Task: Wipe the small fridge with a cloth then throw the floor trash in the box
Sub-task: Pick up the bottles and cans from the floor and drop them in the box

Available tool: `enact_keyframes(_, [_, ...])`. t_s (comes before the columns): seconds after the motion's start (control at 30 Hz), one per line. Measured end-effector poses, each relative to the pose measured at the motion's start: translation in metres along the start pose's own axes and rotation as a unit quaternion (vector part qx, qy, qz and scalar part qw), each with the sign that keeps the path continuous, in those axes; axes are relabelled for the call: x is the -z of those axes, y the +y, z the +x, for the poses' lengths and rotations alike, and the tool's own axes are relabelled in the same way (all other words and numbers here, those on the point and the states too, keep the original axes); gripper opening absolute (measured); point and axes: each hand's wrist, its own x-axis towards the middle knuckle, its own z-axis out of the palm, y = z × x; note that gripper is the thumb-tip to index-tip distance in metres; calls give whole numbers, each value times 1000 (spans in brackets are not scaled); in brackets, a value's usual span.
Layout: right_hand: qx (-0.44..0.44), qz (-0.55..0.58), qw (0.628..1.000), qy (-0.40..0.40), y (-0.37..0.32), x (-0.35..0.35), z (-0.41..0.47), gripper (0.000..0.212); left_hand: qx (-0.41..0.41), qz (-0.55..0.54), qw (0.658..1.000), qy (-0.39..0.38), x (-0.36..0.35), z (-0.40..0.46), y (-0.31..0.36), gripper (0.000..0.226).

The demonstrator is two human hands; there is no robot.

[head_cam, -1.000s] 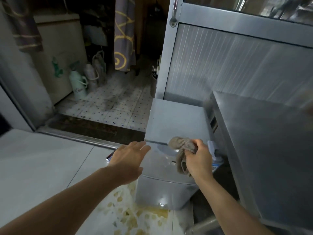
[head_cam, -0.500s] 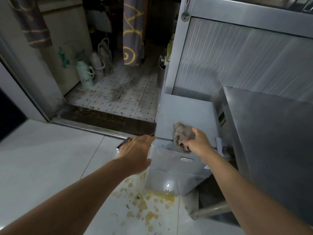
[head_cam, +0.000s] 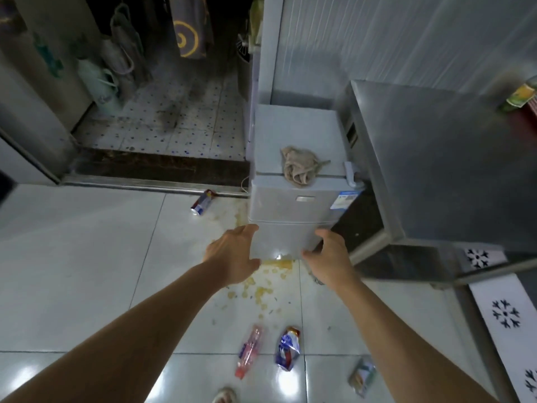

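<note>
I see open tile left of the small fridge [head_cam: 293, 205]; the steel counter [head_cam: 441, 170] crowds its right side.

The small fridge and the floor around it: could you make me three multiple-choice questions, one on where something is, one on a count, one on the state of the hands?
1. Where is the cloth?
A. on top of the small fridge, at its front edge
B. in the right hand
C. on the floor

2. How many drink cans lie by the doorway threshold?
A. none
B. one
C. three

3. How are the two hands?
A. both clutching the cloth
B. both open, holding nothing
C. one holding a bottle

Answers:
1 A: the crumpled cloth sits on the fridge top, partly overhanging the front.
2 B: a single can lies left of the fridge.
3 B: the left hand and right hand reach forward with spread fingers.
</note>
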Motion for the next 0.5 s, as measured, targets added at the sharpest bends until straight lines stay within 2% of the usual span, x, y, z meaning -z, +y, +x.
enact_keyframes(0.23, [-112, 3, 993, -42, 81, -33, -53, 59, 24, 9, 998, -53, -68, -36, 4, 72])
enact_keyframes(0.5, [-159, 37, 985, -60, 167, -74, -96, 55, 57, 27, 993, -96, -160, -75, 6, 72])
